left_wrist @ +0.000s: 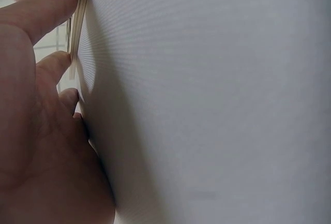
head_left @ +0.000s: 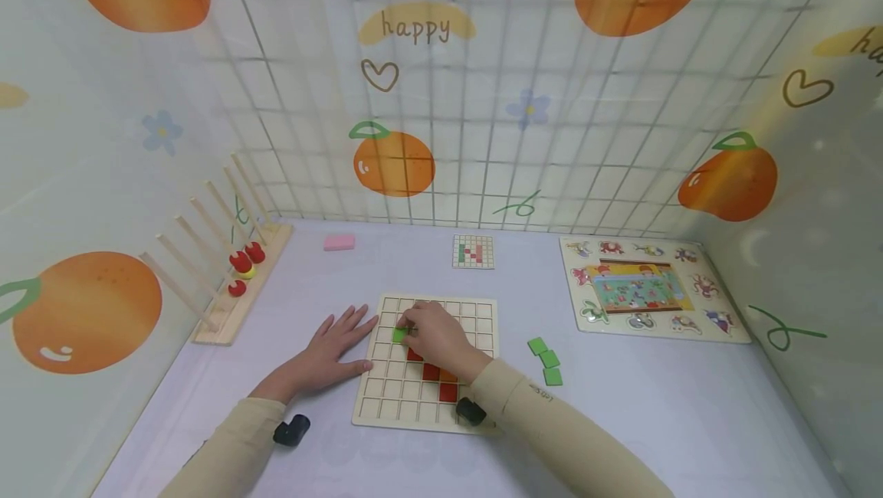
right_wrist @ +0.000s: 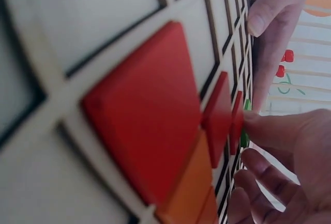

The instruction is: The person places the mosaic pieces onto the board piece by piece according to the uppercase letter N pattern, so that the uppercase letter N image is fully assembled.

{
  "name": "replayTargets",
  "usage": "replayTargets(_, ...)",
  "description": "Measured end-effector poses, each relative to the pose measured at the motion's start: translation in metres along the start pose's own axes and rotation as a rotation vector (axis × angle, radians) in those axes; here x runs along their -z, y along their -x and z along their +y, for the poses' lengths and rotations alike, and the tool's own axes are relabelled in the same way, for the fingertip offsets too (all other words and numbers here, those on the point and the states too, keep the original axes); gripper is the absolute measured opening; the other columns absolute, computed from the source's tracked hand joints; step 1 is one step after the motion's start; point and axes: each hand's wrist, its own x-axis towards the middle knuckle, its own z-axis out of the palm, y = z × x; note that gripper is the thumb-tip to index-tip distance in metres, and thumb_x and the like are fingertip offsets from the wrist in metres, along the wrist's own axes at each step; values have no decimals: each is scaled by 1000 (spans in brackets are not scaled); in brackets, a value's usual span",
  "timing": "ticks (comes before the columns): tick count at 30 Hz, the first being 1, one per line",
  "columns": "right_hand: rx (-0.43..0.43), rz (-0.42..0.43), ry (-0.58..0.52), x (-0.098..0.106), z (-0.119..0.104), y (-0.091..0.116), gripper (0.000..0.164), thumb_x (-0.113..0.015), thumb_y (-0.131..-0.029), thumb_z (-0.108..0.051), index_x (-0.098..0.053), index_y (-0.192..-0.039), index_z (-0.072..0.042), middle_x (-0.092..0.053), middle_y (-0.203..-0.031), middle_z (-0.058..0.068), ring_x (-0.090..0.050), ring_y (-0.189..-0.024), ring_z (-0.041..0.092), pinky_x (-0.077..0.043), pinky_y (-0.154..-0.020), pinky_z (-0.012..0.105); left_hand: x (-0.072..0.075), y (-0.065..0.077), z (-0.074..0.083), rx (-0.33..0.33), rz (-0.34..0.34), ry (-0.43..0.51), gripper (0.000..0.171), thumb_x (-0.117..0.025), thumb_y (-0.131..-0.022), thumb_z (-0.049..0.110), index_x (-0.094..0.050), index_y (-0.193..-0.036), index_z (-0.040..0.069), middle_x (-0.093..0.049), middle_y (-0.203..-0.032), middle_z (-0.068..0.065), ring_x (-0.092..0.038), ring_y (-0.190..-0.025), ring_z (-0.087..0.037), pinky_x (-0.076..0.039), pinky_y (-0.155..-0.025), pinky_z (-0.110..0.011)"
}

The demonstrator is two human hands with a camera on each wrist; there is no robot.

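Three green tiles (head_left: 549, 358) lie beside the board (head_left: 396, 391); right hand (head_left: 439, 337) pinches another tile (head_left: 399, 335), left hand (head_left: 329, 354) splayed.

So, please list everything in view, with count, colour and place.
Grid board: one, cream, centre.
Green tile: one, on board.
Red tiles: three, on board.
Orange tile: at least one, on board.
Loose tiles: three, green, right of board.
Pattern card: one, multicoloured, beyond board.
Block: one, pink, left of card.
Peg rack: one, wooden, left.
Beads: several, red and yellow, on rack.
Puzzle board: one, multicoloured, right.
Table: one, pale, underneath.
Cloth: uncounted, white with oranges, back and sides.
Grid lines: many, dark, across cloth.
Wrist devices: two, black, at cuffs.
Sleeves: two, beige, on arms.
Left hand: one, at board's left edge.
Right hand: one, pinching green tile.
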Motion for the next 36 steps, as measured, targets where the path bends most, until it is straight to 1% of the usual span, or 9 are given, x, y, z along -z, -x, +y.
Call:
replayTargets(8,-4,-7,26,2,-2,0,14,-77,-92,-22,-79,-106,-21,-68,-106,-9,-59,-104,15,-55,-89,30,-2,-1,-2,3,1,-3,80,-63,-97,51,-29,-162,18,-15,-170,-11,-6,-156,-37,-1,-123,-61)
replayTargets(12,-26,-17,30,3,-1,-1,19,-75,-92,-23,-78,-111,-22,-69,-107,-9,-59,-105,14,-55,-91,31,-4,-2,-4,9,-4,-7,81,-63,-97,53,-29,-162,19,-14,-170,-10,-5,-156,-36,0,-123,-61)
replayTargets(15,-57,-29,1,4,-1,0,25,-73,-92,-23,-76,-117,-21,-70,-109,-8,-60,-105,13,-54,-94,31,-4,-3,-4,11,-3,-5,81,-63,-96,54,-29,-162,20,-15,-170,-10,-5,-156,-36,0,-123,-61)
replayTargets(18,-78,-37,-54,7,0,3,28,-72,-93,-21,-75,-121,-19,-70,-111,-7,-61,-104,12,-54,-95,32,-4,-3,-4,14,-3,-6,81,-62,-96,54,-29,-162,20,-15,-170,-10,-5,-156,-36,0,-123,-61)
replayTargets(23,-90,-36,-132,8,5,8,27,-68,-94,-19,-75,-120,-19,-71,-107,-7,-59,-96,10,-55,-87,29,-5,-4,-6,13,-6,-7,81,-62,-97,55,-29,-162,21,-14,-170,-9,-4,-157,-35,1,-123,-60)
replayTargets(26,-74,-23,-152,10,7,13,26,-67,-95,-18,-76,-119,-18,-72,-107,-7,-58,-92,10,-54,-82,27,-5,-3,-6,11,-4,-6,81,-61,-97,55,-29,-162,21,-14,-170,-9,-5,-157,-35,0,-123,-60)
replayTargets(29,-58,-8,-162,13,7,19,24,-66,-96,-18,-76,-118,-17,-73,-109,-6,-59,-94,12,-54,-82,29,-5,-3,-7,9,0,-7,81,-61,-96,56,-29,-162,22,-14,-170,-8,-5,-157,-35,0,-123,-60)
replayTargets(32,-68,3,-174,17,7,25,23,-66,-97,-18,-76,-118,-17,-72,-111,-5,-60,-99,13,-55,-86,31,-6,-3,-8,5,7,-4,81,-62,-96,56,-29,-162,22,-15,-170,-8,-5,-157,-35,0,-123,-61)
replayTargets(36,-73,33,-205,23,13,36,22,-67,-96,-17,-76,-116,-17,-70,-106,-6,-56,-93,14,-53,-80,30,-5,-3,-7,7,9,-2,81,-62,-96,55,-30,-162,20,-16,-170,-9,-6,-156,-36,0,-123,-60)
